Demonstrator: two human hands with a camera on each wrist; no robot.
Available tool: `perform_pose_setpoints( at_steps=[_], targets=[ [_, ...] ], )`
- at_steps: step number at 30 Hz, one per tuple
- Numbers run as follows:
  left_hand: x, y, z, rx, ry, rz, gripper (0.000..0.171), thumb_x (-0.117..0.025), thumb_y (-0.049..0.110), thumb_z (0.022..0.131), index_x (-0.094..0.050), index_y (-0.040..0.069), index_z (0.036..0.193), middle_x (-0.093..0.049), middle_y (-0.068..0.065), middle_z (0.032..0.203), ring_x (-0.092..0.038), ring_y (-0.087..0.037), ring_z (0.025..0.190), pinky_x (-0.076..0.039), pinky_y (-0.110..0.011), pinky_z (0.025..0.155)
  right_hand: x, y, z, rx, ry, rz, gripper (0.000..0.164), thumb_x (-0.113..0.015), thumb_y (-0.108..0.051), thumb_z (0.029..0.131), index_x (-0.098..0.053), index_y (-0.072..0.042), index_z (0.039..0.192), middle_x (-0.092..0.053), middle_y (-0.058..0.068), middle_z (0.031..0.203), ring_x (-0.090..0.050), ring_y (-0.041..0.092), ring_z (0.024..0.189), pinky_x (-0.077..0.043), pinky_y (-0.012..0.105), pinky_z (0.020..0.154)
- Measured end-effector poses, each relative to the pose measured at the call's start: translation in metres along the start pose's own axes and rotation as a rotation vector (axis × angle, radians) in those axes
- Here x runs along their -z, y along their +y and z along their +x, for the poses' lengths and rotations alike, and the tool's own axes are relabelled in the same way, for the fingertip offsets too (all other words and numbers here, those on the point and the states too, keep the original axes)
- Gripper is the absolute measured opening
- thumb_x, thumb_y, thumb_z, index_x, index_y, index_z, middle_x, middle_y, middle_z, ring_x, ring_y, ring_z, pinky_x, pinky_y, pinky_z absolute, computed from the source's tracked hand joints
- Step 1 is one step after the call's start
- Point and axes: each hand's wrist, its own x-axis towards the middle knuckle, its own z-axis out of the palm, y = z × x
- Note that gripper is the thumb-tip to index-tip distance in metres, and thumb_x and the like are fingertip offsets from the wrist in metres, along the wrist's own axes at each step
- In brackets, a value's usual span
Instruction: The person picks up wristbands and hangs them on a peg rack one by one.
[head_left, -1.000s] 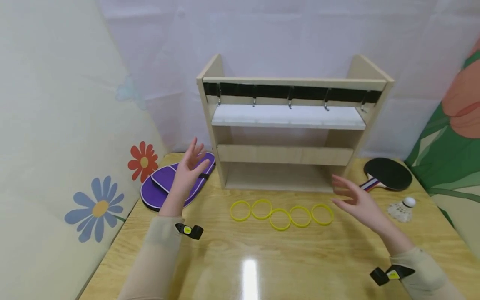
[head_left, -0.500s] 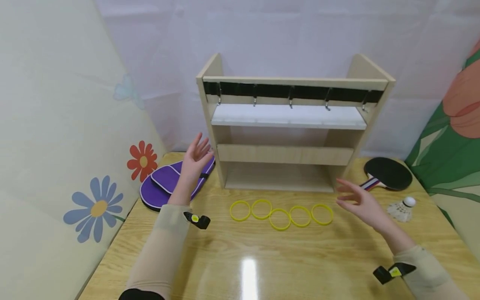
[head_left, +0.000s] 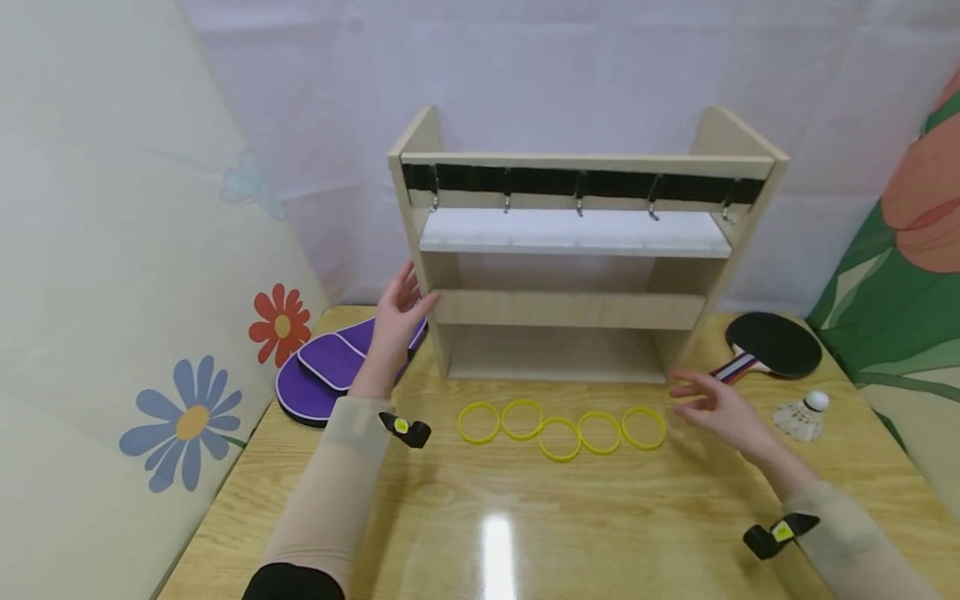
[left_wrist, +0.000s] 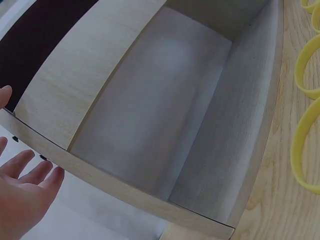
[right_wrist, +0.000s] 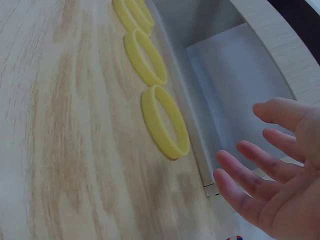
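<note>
A pale wooden shelf unit (head_left: 570,308) stands at the back of the table, with several small metal hooks hanging along its black strip (head_left: 546,181). At its left side panel is my left hand (head_left: 397,321), thumb by the front edge and fingers along the outer side. In the left wrist view those fingers (left_wrist: 36,176) look extended; whether they touch the panel I cannot tell. My right hand (head_left: 720,412) hovers near the lower right corner, fingers loosely bent, holding nothing. Several yellow rings (right_wrist: 152,120) lie in a row on the table before the shelf.
Left of the shelf lies a purple racket case (head_left: 330,362), partly behind my left forearm. On the right are a black table tennis paddle (head_left: 780,346) and a white shuttlecock (head_left: 801,417). Patterned cloth walls (head_left: 97,250) border the table (head_left: 570,525).
My left hand has moved right and slightly forward from above the purple case to the shelf's left side. My right hand has dropped slightly. The rings have not moved.
</note>
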Motion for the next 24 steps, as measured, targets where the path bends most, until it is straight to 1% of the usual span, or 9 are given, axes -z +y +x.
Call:
perform_pose_setpoints(
  at_steps=[4,7,11,14,16,18,21,23,24],
  targets=[
    [-0.003,-0.001,0.003,0.001,-0.001,0.001,0.069,-0.061,0.007,0.097,-0.028,0.012,0.157,-0.035,-0.014,0.159,-0.038,-0.030,0.143,-0.032,-0.043,0.117,-0.003,0.005,0.003,-0.020,-0.019,0.005,0.053,-0.061,-0.001,0.094,-0.040,0.015,0.140,-0.058,0.040,0.121,-0.068,0.029,0.098,-0.056,0.027,0.074],
    [-0.004,-0.002,0.004,-0.005,-0.010,-0.001,0.066,-0.060,0.009,0.098,-0.029,0.010,0.156,-0.035,-0.016,0.158,-0.037,-0.031,0.143,-0.031,-0.045,0.118,-0.005,0.009,0.004,-0.045,-0.031,0.012,0.053,-0.061,-0.002,0.094,-0.040,0.015,0.140,-0.058,0.040,0.121,-0.067,0.040,0.099,-0.057,0.029,0.073],
    [-0.004,-0.003,0.004,-0.002,-0.008,0.010,0.063,-0.061,0.014,0.098,-0.033,0.013,0.155,-0.037,-0.014,0.158,-0.038,-0.030,0.143,-0.031,-0.045,0.118,-0.008,0.014,0.005,-0.088,-0.039,0.023,0.052,-0.063,-0.003,0.093,-0.042,0.013,0.139,-0.059,0.038,0.121,-0.068,0.036,0.098,-0.058,0.031,0.071],
    [-0.004,-0.003,0.003,0.005,-0.009,-0.007,0.061,-0.060,0.013,0.099,-0.035,0.014,0.154,-0.039,-0.013,0.157,-0.038,-0.031,0.143,-0.032,-0.046,0.117,-0.011,0.019,0.006,-0.081,-0.058,0.025,0.052,-0.064,-0.002,0.093,-0.044,0.013,0.138,-0.059,0.038,0.119,-0.068,0.034,0.097,-0.058,0.030,0.070],
    [-0.005,0.002,0.000,0.012,-0.020,-0.015,0.060,-0.057,0.011,0.099,-0.034,0.011,0.154,-0.039,-0.015,0.156,-0.039,-0.033,0.142,-0.034,-0.045,0.116,-0.012,0.021,0.007,-0.073,-0.073,0.025,0.051,-0.064,-0.001,0.092,-0.044,0.014,0.137,-0.060,0.038,0.119,-0.068,0.034,0.097,-0.057,0.029,0.069],
    [-0.008,0.008,-0.004,0.011,-0.030,-0.036,0.057,-0.056,0.007,0.099,-0.035,0.006,0.153,-0.040,-0.020,0.155,-0.043,-0.032,0.137,-0.040,-0.037,0.111,-0.014,0.023,0.007,-0.063,-0.086,0.021,0.051,-0.065,-0.001,0.092,-0.044,0.014,0.137,-0.060,0.038,0.118,-0.068,0.035,0.098,-0.057,0.028,0.069],
    [-0.009,0.006,-0.005,0.001,-0.025,-0.031,0.054,-0.055,0.008,0.100,-0.038,0.002,0.151,-0.043,-0.023,0.151,-0.054,-0.022,0.123,-0.046,-0.026,0.099,-0.016,0.026,0.007,-0.072,-0.095,0.016,0.052,-0.065,-0.001,0.092,-0.045,0.013,0.137,-0.061,0.037,0.118,-0.068,0.036,0.099,-0.057,0.027,0.068],
    [-0.009,0.000,-0.003,-0.007,-0.011,-0.038,0.053,-0.055,0.009,0.100,-0.040,0.001,0.150,-0.045,-0.025,0.149,-0.056,-0.012,0.113,-0.047,-0.020,0.092,-0.017,0.027,0.007,-0.080,-0.099,0.007,0.051,-0.065,-0.002,0.092,-0.045,0.013,0.137,-0.061,0.037,0.118,-0.067,0.037,0.099,-0.057,0.027,0.068],
    [-0.008,-0.004,-0.001,-0.009,-0.005,-0.037,0.053,-0.056,0.010,0.100,-0.040,0.002,0.150,-0.046,-0.025,0.148,-0.057,-0.008,0.110,-0.048,-0.020,0.091,-0.017,0.027,0.008,-0.083,-0.101,0.003,0.051,-0.065,-0.003,0.092,-0.045,0.012,0.137,-0.061,0.036,0.118,-0.067,0.037,0.099,-0.056,0.027,0.069]
  ],
)
